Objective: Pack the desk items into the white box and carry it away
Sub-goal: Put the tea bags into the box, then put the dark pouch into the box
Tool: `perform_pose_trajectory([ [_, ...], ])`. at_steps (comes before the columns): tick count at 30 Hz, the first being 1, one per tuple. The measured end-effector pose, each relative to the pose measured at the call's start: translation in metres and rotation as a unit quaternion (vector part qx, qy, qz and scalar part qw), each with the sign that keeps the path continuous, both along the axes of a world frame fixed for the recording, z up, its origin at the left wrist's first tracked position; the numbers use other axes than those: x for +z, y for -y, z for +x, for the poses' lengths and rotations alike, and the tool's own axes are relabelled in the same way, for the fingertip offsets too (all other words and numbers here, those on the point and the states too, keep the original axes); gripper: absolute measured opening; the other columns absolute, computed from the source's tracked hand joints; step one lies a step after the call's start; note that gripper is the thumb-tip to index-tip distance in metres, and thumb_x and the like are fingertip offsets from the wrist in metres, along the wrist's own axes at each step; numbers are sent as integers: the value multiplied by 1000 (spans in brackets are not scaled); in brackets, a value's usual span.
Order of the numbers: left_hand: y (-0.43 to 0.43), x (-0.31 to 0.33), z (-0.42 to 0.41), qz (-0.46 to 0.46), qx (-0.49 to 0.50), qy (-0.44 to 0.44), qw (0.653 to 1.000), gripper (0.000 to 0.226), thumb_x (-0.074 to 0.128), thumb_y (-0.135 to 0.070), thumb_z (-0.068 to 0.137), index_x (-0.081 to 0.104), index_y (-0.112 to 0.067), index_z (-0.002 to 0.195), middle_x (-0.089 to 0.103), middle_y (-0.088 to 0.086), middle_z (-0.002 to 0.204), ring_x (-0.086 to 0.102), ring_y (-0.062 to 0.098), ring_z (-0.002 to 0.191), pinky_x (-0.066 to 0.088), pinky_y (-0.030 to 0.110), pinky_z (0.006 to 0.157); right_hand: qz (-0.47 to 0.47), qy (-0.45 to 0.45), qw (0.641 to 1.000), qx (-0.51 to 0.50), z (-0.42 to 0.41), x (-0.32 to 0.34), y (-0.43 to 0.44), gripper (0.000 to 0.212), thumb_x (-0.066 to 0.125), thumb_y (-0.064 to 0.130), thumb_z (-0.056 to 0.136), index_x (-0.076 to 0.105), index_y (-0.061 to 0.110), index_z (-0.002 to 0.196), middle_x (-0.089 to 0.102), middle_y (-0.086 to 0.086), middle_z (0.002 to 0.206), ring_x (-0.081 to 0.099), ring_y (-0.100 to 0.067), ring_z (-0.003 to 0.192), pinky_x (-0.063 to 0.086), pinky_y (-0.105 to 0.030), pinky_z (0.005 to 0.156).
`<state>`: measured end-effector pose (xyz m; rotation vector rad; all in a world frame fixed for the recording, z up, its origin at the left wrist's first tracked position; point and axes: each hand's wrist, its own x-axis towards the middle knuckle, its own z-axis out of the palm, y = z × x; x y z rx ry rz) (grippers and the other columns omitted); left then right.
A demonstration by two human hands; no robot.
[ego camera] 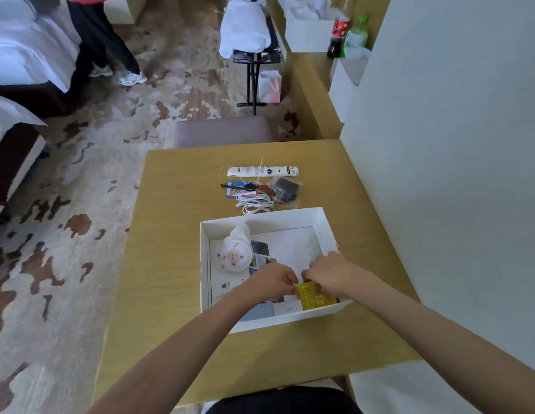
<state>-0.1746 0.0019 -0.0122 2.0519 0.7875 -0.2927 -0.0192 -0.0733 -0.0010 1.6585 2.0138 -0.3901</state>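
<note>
Open white cardboard box (261,218) sits on the yellow-wood worktop (170,264), near its right side. Left hand (272,282) and right hand (330,274) are both inside the box at its near right corner, fingers curled, each pinching the top edge of a yellow printed packet (316,297). A white round plush with a pig face (235,253) lies in the box's left part. Beyond the box, on the worktop: a long white remote-shaped item (263,171), a coiled white cable (256,203), and a black item in a clear bag (285,189).
</note>
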Motion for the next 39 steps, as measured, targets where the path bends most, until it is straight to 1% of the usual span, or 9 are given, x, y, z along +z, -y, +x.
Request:
perform_pose_trajectory([
  [7, 0, -8, 7, 9, -9, -12, 1000, 30, 66, -21, 86, 67, -7, 113, 68, 11, 113, 64, 23, 99, 52, 30, 89, -1, -9, 1000, 16, 2, 0, 0, 27, 61, 28, 91, 64, 8, 108, 59, -12, 100, 59, -28, 92, 44, -35, 66],
  [12, -2, -10, 9, -53, 17, -22, 998, 28, 66, -15, 86, 67, -9, 114, 69, 11, 111, 64, 17, 79, 51, 14, 55, -52, -7, 999, 7, 6, 7, -6, 19, 56, 19, 93, 62, 2, 98, 61, -16, 99, 57, -27, 82, 43, -35, 63],
  [16, -14, -6, 8, -37, 24, -23, 999, 23, 59, -17, 89, 68, -17, 110, 68, 5, 113, 65, 18, 94, 52, 18, 71, 5, -114, 992, -50, 28, 26, -15, 31, 49, 32, 97, 60, 11, 116, 62, -10, 115, 57, -24, 94, 48, -36, 77],
  [18, -22, 0, 5, -44, 68, -2, 997, 22, 56, -15, 88, 68, -18, 106, 68, 4, 110, 65, 16, 96, 56, 21, 72, 67, -220, 967, -111, 44, 34, -23, 33, 48, 35, 97, 61, 17, 122, 64, -3, 118, 59, -18, 101, 50, -34, 85],
  [24, -57, 35, 1, 47, 209, 106, 971, 18, 53, -16, 93, 70, -23, 96, 70, -6, 92, 61, -3, 71, 48, 11, 62, 204, -418, 854, -233, 77, 36, -69, 15, 58, 26, 95, 69, 25, 106, 67, 16, 94, 60, 10, 82, 46, -7, 68],
  [27, -89, 46, 5, 93, 247, 151, 953, 19, 53, -13, 92, 69, -22, 95, 71, -5, 93, 60, 7, 73, 52, 22, 69, 219, -411, 838, -284, 87, 29, -106, 14, 57, 23, 94, 68, 21, 103, 70, 12, 95, 62, 8, 78, 48, -10, 59],
  [31, -147, 31, 15, 120, 260, 116, 951, 16, 53, -22, 93, 68, -22, 101, 70, 0, 100, 65, 17, 84, 55, 32, 73, 177, -350, 861, -323, 92, 6, -158, 19, 57, 14, 92, 66, 4, 105, 71, -10, 103, 69, -22, 81, 57, -39, 72],
  [35, -199, -8, 29, 144, 194, 18, 970, 29, 57, -29, 92, 59, -19, 119, 59, 3, 124, 57, 21, 106, 48, 33, 88, 121, -324, 873, -344, 96, -20, -207, 38, 66, 11, 86, 57, 15, 124, 65, -5, 115, 61, -9, 82, 45, -18, 56],
  [39, -231, -43, 42, 194, 112, -19, 974, 46, 63, -29, 87, 48, -19, 130, 46, 4, 137, 43, 24, 126, 40, 41, 101, 119, -247, 894, -354, 101, -46, -241, 58, 73, 19, 81, 49, 19, 134, 50, -7, 135, 54, -24, 115, 51, -40, 92],
])
